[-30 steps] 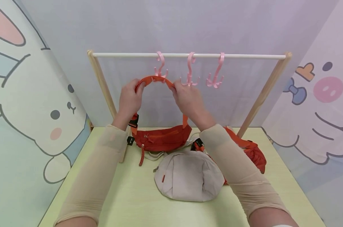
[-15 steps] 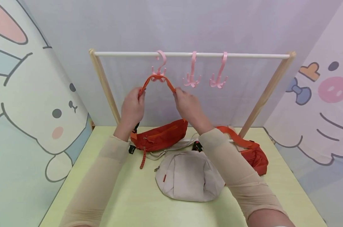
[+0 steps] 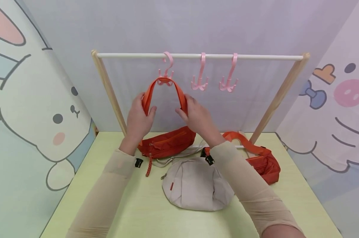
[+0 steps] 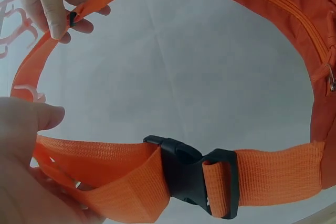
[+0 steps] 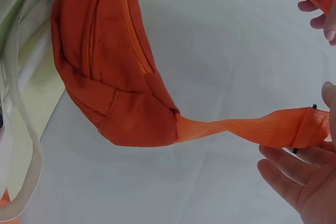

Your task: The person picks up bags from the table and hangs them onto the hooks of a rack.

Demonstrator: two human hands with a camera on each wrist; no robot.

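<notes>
Strap (image 3: 180, 96) is draped over a prong of the leftmost pink hook (image 3: 171, 61) on the white rail (image 3: 125, 55), its peak set above and between the two hands. The red bag (image 3: 170, 142) is suspended below both hands, its long axis laid crosswise and tilted, the right-hand end raised. Neither hand is plainly nearer: one side of the loop is touched by the left hand (image 3: 139, 120), the other by the right hand (image 3: 198, 117). No pinch is seen; thumbs are held away, and the band is merely cradled by loosely extended fingers. Whether weight is borne by prong or fingers cannot be told. From the head, a pale bag (image 3: 197, 190) and a second red bag (image 3: 268, 168) are seen on the table (image 3: 131, 205). In the left wrist view a joined black buckle (image 4: 181, 169) is shown in full, unlike from the head; in the right, a twist in the band is revealed.
</notes>
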